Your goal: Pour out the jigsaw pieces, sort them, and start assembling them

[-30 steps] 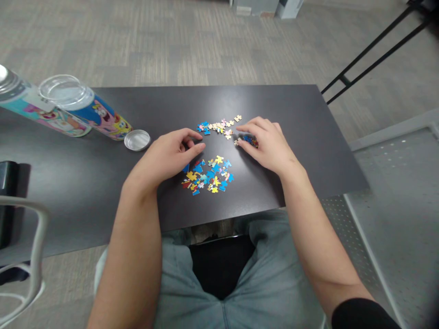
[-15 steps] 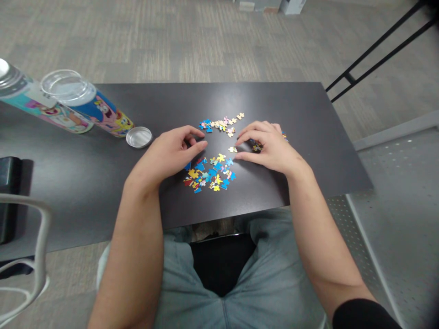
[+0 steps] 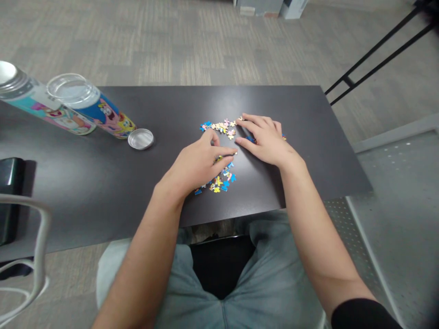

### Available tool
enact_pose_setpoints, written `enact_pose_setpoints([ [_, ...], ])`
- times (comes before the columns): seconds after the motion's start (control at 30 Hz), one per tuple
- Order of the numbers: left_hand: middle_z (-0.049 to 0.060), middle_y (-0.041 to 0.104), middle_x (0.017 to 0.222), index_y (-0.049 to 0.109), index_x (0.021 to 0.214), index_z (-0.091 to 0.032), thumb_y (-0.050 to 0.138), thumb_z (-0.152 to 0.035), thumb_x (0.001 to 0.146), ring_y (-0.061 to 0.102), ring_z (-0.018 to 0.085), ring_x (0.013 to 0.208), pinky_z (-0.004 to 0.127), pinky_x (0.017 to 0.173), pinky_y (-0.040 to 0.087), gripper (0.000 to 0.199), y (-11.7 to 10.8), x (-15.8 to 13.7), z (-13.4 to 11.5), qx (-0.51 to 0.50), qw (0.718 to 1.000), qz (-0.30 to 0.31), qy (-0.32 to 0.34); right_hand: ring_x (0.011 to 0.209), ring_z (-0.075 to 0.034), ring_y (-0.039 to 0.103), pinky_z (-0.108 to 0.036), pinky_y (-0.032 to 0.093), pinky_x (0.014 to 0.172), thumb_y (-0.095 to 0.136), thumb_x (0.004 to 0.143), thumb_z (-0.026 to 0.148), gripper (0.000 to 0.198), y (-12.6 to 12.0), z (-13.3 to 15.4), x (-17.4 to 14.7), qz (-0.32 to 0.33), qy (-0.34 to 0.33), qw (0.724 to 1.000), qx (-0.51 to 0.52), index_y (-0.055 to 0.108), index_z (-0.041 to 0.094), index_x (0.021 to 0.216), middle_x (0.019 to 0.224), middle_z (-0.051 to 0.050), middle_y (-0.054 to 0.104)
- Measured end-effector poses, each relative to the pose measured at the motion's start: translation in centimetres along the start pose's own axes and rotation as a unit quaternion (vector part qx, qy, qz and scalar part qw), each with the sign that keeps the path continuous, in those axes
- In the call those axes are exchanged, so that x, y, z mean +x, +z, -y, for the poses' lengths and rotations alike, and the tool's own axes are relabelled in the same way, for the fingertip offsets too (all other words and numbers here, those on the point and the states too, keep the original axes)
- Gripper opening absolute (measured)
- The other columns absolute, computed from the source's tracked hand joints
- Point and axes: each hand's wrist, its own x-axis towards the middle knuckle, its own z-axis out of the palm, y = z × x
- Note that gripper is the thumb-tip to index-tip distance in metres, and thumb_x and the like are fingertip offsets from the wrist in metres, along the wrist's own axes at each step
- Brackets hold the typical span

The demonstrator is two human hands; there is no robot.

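Note:
My left hand (image 3: pixel 202 161) reaches over the near pile of loose jigsaw puzzle pieces (image 3: pixel 224 183), hiding part of it. Its thumb and index finger close on a small pale puzzle piece (image 3: pixel 235 153) at their tips. My right hand (image 3: pixel 265 137) is open, palm down, fingers apart. Its fingertips touch the right end of a row of joined or touching pieces (image 3: pixel 219 127), blue at the left and pale yellow and pink toward the right. More pieces (image 3: pixel 252 138) show partly beneath the right hand.
On the dark table (image 3: pixel 308 173), a blue cartoon-printed can (image 3: pixel 109 114) with a clear top stands at the left beside a teal can (image 3: pixel 51 112). A round metal lid (image 3: pixel 141 139) lies near them. A black object (image 3: pixel 12 196) and a white chair frame (image 3: pixel 43 237) are at the far left.
My left hand has moved right, over the near pile, to the pale piece. My right hand has shifted slightly up, its fingertips now at the row's right end.

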Motion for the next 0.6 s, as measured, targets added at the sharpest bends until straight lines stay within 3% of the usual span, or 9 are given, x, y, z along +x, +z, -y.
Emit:
enact_pose_setpoints([
  [0.1,0.012,0.072,0.147,0.101,0.156,-0.038,0.078,-0.046,0.126,0.076,0.029,0.110,0.046,0.106,0.064,0.039,-0.9,-0.4,0.7,-0.017,1.000,-0.001,-0.009,0.180,-0.053,0.057,-0.086,0.042,0.148,0.076,0.121,0.051,0.062,-0.2,-0.3,-0.3,-0.015,0.001,1.000,0.002,0.082,0.031,0.180,0.193,-0.016,0.072],
  [0.23,0.013,0.075,0.142,0.103,0.151,-0.035,0.077,-0.054,0.122,0.078,0.032,0.115,0.049,0.104,0.060,0.043,-2.1,-0.9,1.7,-0.045,0.999,-0.004,-0.022,0.178,-0.054,0.058,-0.087,0.045,0.144,0.076,0.118,0.050,0.064,-0.4,-0.9,-0.7,-0.018,0.008,1.000,0.008,0.083,0.030,0.179,0.190,-0.017,0.074],
  [0.47,0.013,0.075,0.133,0.107,0.128,-0.028,0.079,-0.068,0.114,0.076,0.030,0.106,0.050,0.100,0.057,0.051,-3.6,-1.9,3.4,-0.106,0.992,-0.040,-0.048,0.176,-0.054,0.061,-0.086,0.043,0.145,0.073,0.118,0.053,0.062,-0.1,-1.5,-1.1,-0.028,0.007,1.000,0.011,0.084,0.032,0.175,0.190,-0.017,0.074],
  [0.6,0.013,0.073,0.132,0.104,0.136,-0.024,0.081,-0.066,0.111,0.069,0.025,0.091,0.048,0.090,0.058,0.054,-4.3,-2.1,3.5,-0.113,0.989,-0.060,-0.071,0.176,-0.054,0.061,-0.085,0.043,0.145,0.071,0.118,0.053,0.070,-0.2,-1.3,-1.1,-0.019,0.007,1.000,0.001,0.078,0.026,0.181,0.192,-0.021,0.071],
])
